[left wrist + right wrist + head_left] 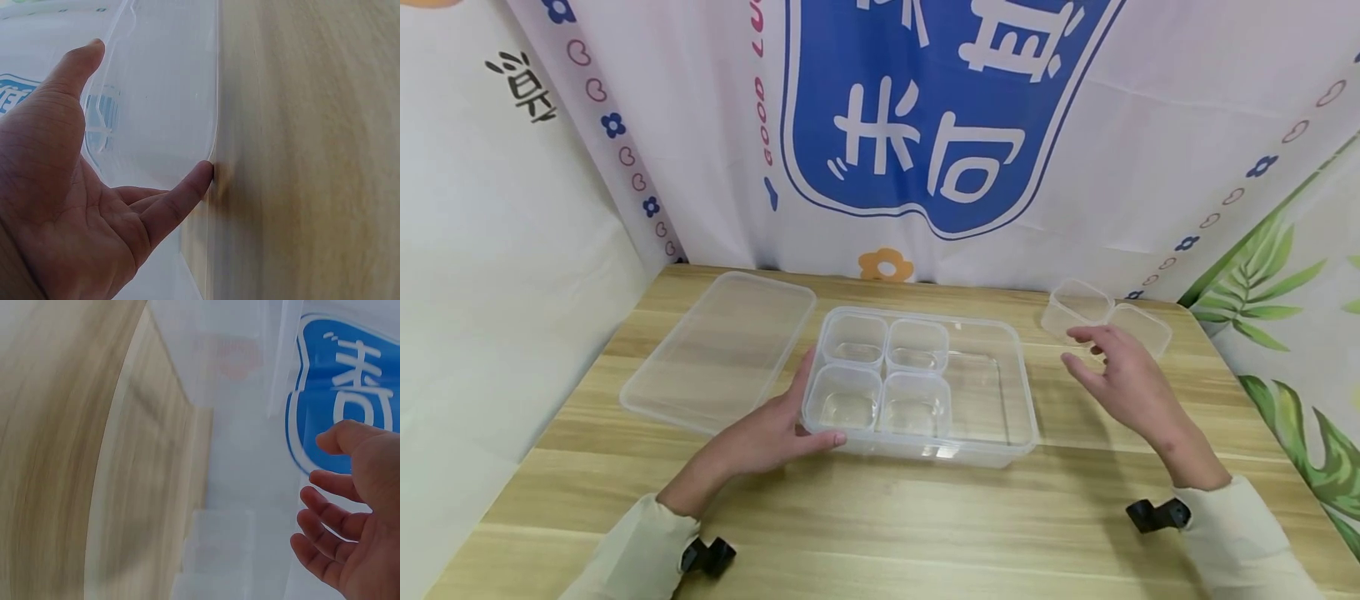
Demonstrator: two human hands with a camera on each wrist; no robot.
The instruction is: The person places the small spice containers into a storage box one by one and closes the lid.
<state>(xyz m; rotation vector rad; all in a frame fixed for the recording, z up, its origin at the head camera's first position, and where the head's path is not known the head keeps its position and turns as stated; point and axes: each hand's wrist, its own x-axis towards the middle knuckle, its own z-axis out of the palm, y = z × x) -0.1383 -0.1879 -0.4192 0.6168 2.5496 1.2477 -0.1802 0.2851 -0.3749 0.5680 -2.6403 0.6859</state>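
clear plastic gleams on a wood-grain table, where an open rectangular box stands at the centre, four small cups nested two by two in its left part. a person's left hand braces the near-left corner, fingers apart and mostly straight against the walls rather than clamped; the right hand, fingers apart and loosely bent, holds nothing near two loose cups at the back right. the step in hand appears to be filling the box, with four places taken; the next move would seem to call for a light pinch on one thin rim and a lift into the bare right side. walls are smooth and glassy, corners rounded, the cups squarish. a flat, frosted-looking lid lies to the left; behind hangs a softly creased white cloth printed in blue.
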